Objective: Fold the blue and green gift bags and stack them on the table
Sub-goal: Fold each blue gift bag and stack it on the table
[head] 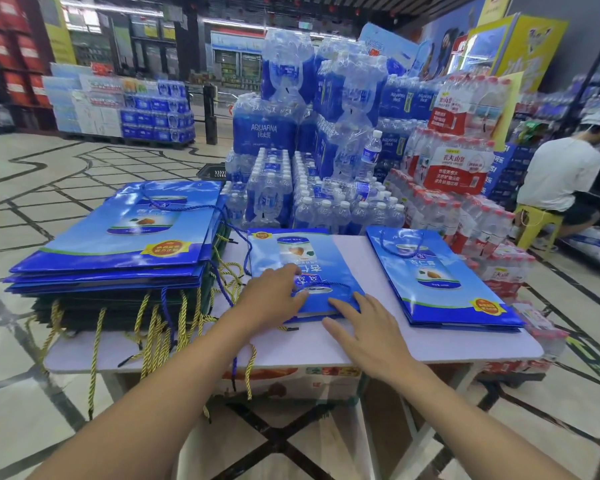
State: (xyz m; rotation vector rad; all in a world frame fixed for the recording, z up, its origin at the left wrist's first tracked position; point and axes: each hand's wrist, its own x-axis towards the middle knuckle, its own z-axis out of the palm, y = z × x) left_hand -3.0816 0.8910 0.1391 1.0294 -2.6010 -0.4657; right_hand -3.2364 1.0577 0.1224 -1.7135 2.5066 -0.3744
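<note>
Head view: three groups of bags lie on one surface (430,344). Left: one tall pile (118,230), blue on top, green bags (94,306) with gold cords beneath; the number of each cannot be told. Centre: one blue bag (305,251) lying flat, apart from both groups. Two hands are at its near end. The left hand (274,292) is flat, fingers straight, pressing the bag's face. The right hand (364,327) is spread, fingertips at the near edge. Right: one low stack (440,271) of blue bags, number unclear. Behind: water packs (284,133). Far right: one seated person (561,171).

Green bags (80,311) half-hidden (under blue bags (118,244))
</note>
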